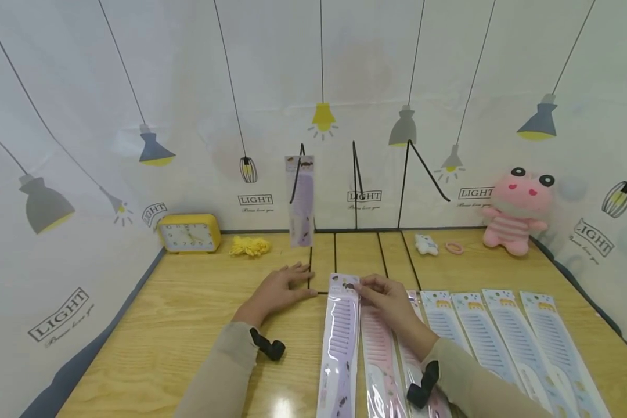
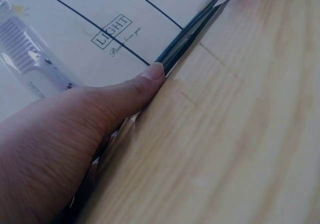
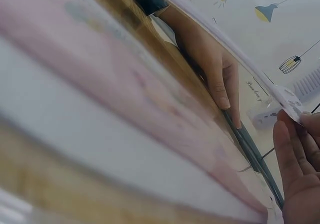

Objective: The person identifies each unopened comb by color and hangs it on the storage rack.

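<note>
My right hand [image 1: 394, 310] pinches the top corner of a packaged purple comb [image 1: 339, 342] between thumb and fingers. In the right wrist view that comb's package [image 3: 235, 49] shows edge-on, its near end lifted off the wooden table. My left hand [image 1: 279, 290] rests on the table with fingers extended, its fingertips at the base of a black wire rack [image 1: 335, 255]. The left thumb lies along the base wire in the left wrist view. Another packaged purple comb [image 1: 302, 200] hangs from the rack's left hook.
Packaged pink combs [image 1: 378, 348] lie partly under my right arm, with several blue ones [image 1: 486, 331] to their right. Along the back stand a yellow clock [image 1: 188, 233], yellow yarn [image 1: 249, 246], a small white toy [image 1: 425, 245], a pink ring [image 1: 454, 248] and a pink plush [image 1: 517, 215].
</note>
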`<act>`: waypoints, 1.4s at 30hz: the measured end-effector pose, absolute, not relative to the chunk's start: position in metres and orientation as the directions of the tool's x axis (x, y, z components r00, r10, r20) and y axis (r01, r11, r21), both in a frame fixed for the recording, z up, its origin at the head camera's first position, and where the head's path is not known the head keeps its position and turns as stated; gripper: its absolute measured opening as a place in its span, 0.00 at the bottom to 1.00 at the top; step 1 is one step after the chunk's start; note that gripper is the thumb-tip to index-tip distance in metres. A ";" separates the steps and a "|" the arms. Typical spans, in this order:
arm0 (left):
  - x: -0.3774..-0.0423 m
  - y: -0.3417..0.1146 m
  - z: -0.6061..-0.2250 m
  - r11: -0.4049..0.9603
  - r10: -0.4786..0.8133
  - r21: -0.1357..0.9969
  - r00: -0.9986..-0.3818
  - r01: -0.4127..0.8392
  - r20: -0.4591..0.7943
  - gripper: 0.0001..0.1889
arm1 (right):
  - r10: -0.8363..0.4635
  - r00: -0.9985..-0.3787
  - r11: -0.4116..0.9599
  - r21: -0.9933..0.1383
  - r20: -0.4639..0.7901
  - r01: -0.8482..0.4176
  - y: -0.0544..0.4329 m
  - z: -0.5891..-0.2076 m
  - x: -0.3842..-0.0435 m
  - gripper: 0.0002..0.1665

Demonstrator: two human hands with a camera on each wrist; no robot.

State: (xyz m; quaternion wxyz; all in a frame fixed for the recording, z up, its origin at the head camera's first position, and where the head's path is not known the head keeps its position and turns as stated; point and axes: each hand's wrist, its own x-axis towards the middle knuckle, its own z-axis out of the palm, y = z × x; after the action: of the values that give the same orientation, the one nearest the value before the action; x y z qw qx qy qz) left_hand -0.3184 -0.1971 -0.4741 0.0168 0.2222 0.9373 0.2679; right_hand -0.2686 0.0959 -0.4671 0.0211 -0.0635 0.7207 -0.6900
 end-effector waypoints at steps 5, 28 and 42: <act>-0.319 -0.196 -0.478 0.760 0.416 0.510 -0.904 0.403 0.095 0.33 | -0.124 -0.992 -0.047 -0.998 0.035 -0.029 0.099 -0.465 -0.268 0.21; -0.326 -0.200 -0.482 0.747 0.459 0.469 -0.876 0.470 0.147 0.32 | -0.254 -0.897 -0.265 -0.918 0.361 -0.295 0.061 -0.307 -0.242 0.05; -0.326 -0.200 -0.482 0.711 0.469 0.509 -0.867 0.484 0.168 0.34 | -0.157 -0.795 0.127 -0.786 0.586 -0.605 0.021 -0.289 -0.275 0.09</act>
State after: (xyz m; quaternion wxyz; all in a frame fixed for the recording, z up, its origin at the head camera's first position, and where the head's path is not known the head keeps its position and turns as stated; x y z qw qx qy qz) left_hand -0.3263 -0.2003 -0.4822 -0.0133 0.2578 0.9250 0.2790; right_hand -0.2748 0.0212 -0.2888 -0.1846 -0.2619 0.7275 -0.6066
